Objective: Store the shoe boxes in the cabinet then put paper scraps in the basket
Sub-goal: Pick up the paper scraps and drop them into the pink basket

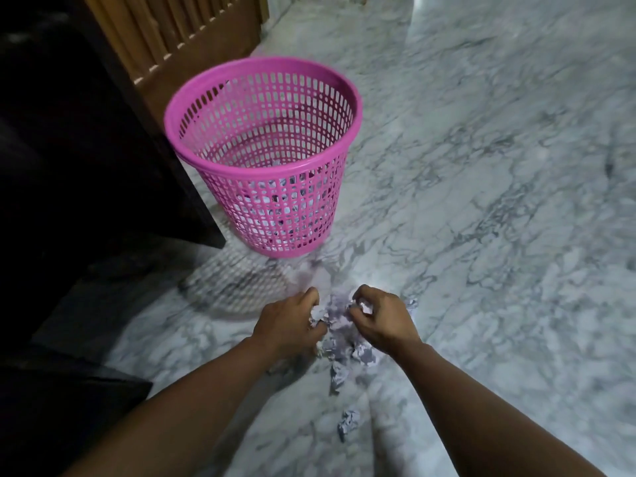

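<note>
A pink plastic mesh basket stands upright on the marble floor, with crumpled paper showing through its lower wall. In front of it lies a small heap of crumpled paper scraps. My left hand curls its fingers round scraps at the heap's left side. My right hand pinches scraps at the heap's right side. More scraps lie just below the hands, and one loose crumpled scrap lies nearer to me between my forearms.
A dark cabinet fills the left side, next to the basket. Behind it stands a slatted wooden door. The grey-veined marble floor spreads out to the right.
</note>
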`<control>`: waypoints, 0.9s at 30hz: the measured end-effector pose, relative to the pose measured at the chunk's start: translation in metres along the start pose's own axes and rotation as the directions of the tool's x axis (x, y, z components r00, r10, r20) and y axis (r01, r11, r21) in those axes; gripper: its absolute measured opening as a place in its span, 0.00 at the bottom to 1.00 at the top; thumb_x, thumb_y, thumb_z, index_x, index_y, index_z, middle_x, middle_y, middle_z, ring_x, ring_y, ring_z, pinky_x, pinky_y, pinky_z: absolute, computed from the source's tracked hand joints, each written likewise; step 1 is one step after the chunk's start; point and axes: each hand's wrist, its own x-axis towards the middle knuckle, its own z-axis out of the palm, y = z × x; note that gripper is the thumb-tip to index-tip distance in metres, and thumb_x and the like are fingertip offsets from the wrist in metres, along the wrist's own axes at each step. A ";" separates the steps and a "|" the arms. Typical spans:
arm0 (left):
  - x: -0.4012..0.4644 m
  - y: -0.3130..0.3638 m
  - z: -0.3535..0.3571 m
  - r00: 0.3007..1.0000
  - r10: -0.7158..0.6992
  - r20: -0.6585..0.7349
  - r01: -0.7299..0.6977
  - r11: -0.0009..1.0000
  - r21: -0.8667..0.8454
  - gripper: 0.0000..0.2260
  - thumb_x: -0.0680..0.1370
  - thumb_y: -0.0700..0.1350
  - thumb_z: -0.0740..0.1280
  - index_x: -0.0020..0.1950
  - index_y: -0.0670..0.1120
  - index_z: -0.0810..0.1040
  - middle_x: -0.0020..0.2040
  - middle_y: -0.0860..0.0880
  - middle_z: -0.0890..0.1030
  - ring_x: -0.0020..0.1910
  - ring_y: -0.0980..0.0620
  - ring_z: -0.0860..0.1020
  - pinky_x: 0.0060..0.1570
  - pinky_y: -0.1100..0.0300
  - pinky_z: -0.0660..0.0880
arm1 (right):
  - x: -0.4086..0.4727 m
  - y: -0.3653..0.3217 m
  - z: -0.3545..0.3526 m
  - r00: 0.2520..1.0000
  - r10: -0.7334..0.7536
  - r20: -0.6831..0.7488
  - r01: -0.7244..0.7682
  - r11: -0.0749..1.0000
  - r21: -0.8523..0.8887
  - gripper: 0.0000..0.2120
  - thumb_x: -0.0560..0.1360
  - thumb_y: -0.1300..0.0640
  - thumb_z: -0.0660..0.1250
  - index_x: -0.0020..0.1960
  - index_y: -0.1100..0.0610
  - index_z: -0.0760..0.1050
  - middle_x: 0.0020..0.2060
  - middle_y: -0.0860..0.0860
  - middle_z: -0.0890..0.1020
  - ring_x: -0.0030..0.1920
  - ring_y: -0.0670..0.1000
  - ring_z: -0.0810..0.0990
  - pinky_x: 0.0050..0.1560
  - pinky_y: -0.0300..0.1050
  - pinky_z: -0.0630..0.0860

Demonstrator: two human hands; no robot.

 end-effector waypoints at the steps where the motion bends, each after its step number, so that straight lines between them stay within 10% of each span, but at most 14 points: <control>1: -0.002 0.003 -0.003 1.000 -0.014 0.001 0.014 1.000 0.012 0.15 0.74 0.62 0.62 0.49 0.53 0.63 0.45 0.52 0.80 0.44 0.43 0.80 0.37 0.55 0.65 | -0.002 -0.002 -0.001 1.000 0.013 0.014 -0.013 1.000 -0.015 0.11 0.73 0.43 0.64 0.42 0.50 0.75 0.34 0.48 0.81 0.37 0.49 0.78 0.40 0.50 0.78; 6: -0.009 0.010 -0.011 0.998 -0.064 0.005 0.064 0.997 0.048 0.20 0.78 0.69 0.58 0.49 0.52 0.65 0.52 0.51 0.79 0.51 0.45 0.80 0.41 0.54 0.66 | -0.011 -0.013 -0.001 1.000 0.022 -0.004 -0.022 0.996 -0.086 0.22 0.75 0.37 0.63 0.37 0.55 0.72 0.30 0.51 0.78 0.34 0.50 0.77 0.37 0.53 0.76; 17: -0.012 0.016 -0.045 0.992 -0.035 0.120 0.056 0.983 -0.177 0.06 0.81 0.53 0.58 0.58 0.57 0.68 0.52 0.51 0.82 0.47 0.42 0.80 0.47 0.49 0.77 | -0.006 -0.033 -0.003 0.992 0.076 -0.096 -0.062 0.988 0.142 0.18 0.79 0.43 0.65 0.37 0.55 0.70 0.25 0.53 0.80 0.25 0.50 0.80 0.33 0.49 0.77; 20: -0.001 0.019 -0.067 0.998 -0.049 -0.047 0.032 0.950 -0.310 0.05 0.82 0.53 0.61 0.57 0.58 0.70 0.43 0.54 0.80 0.41 0.47 0.79 0.44 0.49 0.79 | 0.016 -0.053 -0.018 0.979 0.078 -0.186 -0.013 0.946 0.325 0.23 0.79 0.37 0.64 0.38 0.56 0.69 0.25 0.57 0.77 0.26 0.59 0.78 0.33 0.60 0.78; 23: 0.010 0.032 -0.111 0.957 -0.092 -0.275 -0.045 0.890 -0.454 0.06 0.83 0.48 0.63 0.59 0.58 0.73 0.40 0.54 0.80 0.35 0.52 0.80 0.37 0.50 0.80 | 0.037 -0.099 -0.055 0.933 -0.006 -0.359 0.166 0.894 0.416 0.23 0.81 0.43 0.67 0.36 0.59 0.70 0.25 0.52 0.78 0.26 0.52 0.78 0.31 0.49 0.78; 27: 0.037 0.053 -0.200 0.749 -0.146 -0.646 -0.263 0.830 -0.493 0.07 0.84 0.47 0.63 0.61 0.50 0.75 0.51 0.54 0.82 0.42 0.63 0.79 0.42 0.60 0.77 | 0.079 -0.177 -0.119 0.814 -0.090 -0.574 0.406 0.795 0.451 0.22 0.81 0.44 0.67 0.37 0.59 0.70 0.28 0.49 0.78 0.30 0.48 0.79 0.34 0.45 0.75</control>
